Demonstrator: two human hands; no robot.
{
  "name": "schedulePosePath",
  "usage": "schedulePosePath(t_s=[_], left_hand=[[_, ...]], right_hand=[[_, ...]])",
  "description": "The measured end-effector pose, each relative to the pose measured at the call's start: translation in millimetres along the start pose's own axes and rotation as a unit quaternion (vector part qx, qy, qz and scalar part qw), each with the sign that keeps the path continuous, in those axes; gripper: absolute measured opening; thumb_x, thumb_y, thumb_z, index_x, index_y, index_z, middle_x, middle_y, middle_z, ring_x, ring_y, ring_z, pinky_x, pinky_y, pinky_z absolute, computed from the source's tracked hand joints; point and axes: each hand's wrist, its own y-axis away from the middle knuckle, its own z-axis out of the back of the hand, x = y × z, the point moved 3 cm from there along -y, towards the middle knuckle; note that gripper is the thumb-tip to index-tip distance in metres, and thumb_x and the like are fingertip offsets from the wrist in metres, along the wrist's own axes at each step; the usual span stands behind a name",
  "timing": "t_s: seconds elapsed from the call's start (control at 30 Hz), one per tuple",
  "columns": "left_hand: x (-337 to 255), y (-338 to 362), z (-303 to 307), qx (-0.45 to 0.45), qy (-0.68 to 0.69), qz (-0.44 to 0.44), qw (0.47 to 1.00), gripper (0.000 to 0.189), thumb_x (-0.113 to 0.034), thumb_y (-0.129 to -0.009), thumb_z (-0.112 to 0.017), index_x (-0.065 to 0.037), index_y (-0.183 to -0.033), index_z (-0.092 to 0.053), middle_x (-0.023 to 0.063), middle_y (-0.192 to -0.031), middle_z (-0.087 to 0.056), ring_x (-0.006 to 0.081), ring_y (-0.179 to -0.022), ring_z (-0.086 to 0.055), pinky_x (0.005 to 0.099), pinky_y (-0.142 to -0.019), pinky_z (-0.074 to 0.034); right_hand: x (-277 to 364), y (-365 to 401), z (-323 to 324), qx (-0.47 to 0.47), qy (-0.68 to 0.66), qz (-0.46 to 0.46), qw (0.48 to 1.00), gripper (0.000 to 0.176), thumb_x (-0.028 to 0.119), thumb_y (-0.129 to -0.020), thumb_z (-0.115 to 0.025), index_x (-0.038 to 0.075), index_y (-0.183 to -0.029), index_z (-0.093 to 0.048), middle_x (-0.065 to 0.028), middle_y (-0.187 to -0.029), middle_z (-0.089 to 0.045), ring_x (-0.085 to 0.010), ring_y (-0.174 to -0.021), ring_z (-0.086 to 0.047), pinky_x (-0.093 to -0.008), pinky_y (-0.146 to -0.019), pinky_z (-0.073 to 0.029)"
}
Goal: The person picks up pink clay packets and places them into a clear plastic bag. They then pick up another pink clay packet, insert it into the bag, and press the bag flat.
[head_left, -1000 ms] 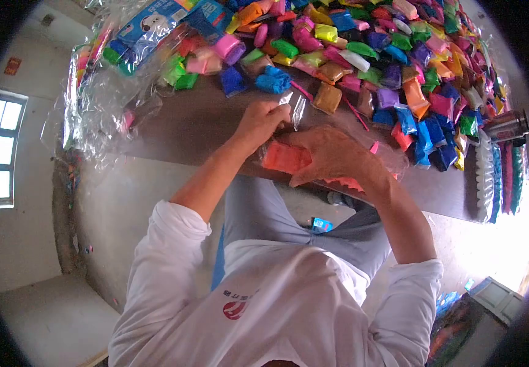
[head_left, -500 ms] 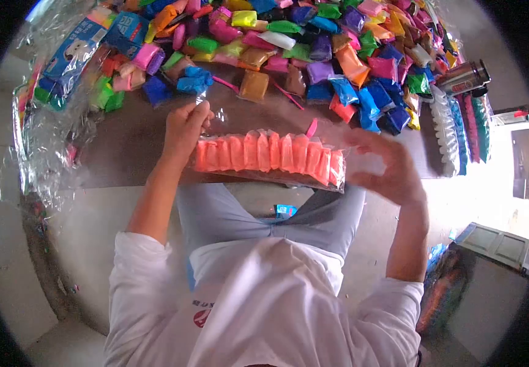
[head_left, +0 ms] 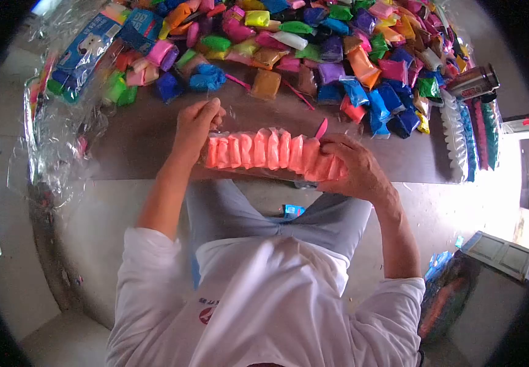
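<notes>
A row of coral-pink packets [head_left: 257, 150] in clear plastic lies near the table's front edge, before my body. My right hand [head_left: 359, 166] wraps around its right end, fingers over the top and thumb below, covering the last packets. At the upper left corner my left hand [head_left: 198, 125] is closed in a pinch on clear plastic film; the exact edge it holds is partly hidden by the fingers. Just above the row, by my right fingertips, a pink plastic tool [head_left: 321, 128] sticks up.
A heap of colourful wrapped packets [head_left: 331, 55] covers the back of the table [head_left: 142, 140]. Crumpled clear film [head_left: 56, 140] and a blue printed pack [head_left: 90, 46] sit at the left. At the right are a metal tumbler [head_left: 473, 82] and a row of white packets [head_left: 454, 137].
My right hand has moved left and closed on the right end of the packet row, where before it was beside it with fingers apart. My left hand stays pinched on the film.
</notes>
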Motion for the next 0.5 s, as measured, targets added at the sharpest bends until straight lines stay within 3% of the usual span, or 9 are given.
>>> schedulePosePath(t_s=[0.1,0.17,0.27,0.37,0.5], left_hand=[[2.6,-2.4,0.6,-0.001,0.015,0.003,1.0,0.034,-0.03,-0.093,-0.058,0.001,-0.081,-0.066,0.0007,-0.07,-0.059,0.0072,-0.064,-0.052,0.0225,-0.06,-0.042],[-1.9,-1.7,-2.1,-0.01,0.02,0.01,1.0,0.034,-0.03,-0.093,-0.058,0.001,-0.081,-0.066,0.0007,-0.07,-0.058,0.0071,-0.064,-0.052,0.0225,-0.06,-0.042],[3.2,-6.0,3.1,0.003,0.014,0.02,1.0,0.035,-0.032,-0.093,-0.058,0.0,-0.083,-0.066,0.0015,-0.072,-0.06,0.0083,-0.066,-0.054,0.0235,-0.063,-0.044],[5.4,-8.0,4.8,0.023,0.007,0.021,0.999,0.036,-0.035,-0.093,-0.058,-0.001,-0.085,-0.067,0.002,-0.074,-0.062,0.0095,-0.068,-0.056,0.0246,-0.065,-0.045],[4.2,-6.8,5.0,0.031,0.0,0.001,1.0,0.035,-0.035,-0.093,-0.058,-0.002,-0.086,-0.067,0.0015,-0.075,-0.062,0.0092,-0.068,-0.056,0.0248,-0.065,-0.046]], right_hand=[[5.2,-4.4,6.3,0.003,-0.017,0.001,1.0,0.078,0.015,-0.05,-0.087,0.004,-0.119,-0.054,-0.0143,-0.121,-0.058,-0.0325,-0.111,-0.057,-0.0393,-0.093,-0.046],[13.1,-10.3,15.8,0.028,-0.08,-0.067,0.994,0.077,0.02,-0.056,-0.086,0.003,-0.123,-0.053,-0.0159,-0.121,-0.058,-0.0325,-0.112,-0.056,-0.039,-0.094,-0.046],[16.0,-23.3,23.1,-0.006,0.021,-0.002,1.0,0.084,0.032,-0.058,-0.085,0.001,-0.127,-0.05,-0.0182,-0.123,-0.058,-0.034,-0.113,-0.056,-0.0402,-0.095,-0.046],[16.6,-44.0,24.4,0.025,-0.027,0.026,0.999,0.083,0.039,-0.06,-0.082,0.0,-0.126,-0.051,-0.0196,-0.12,-0.059,-0.0339,-0.111,-0.058,-0.0406,-0.095,-0.045],[19.0,-62.1,9.6,0.08,-0.003,-0.003,0.997,0.077,0.042,-0.061,-0.079,0.005,-0.124,-0.054,-0.0194,-0.114,-0.062,-0.0356,-0.107,-0.059,-0.0419,-0.091,-0.047]])
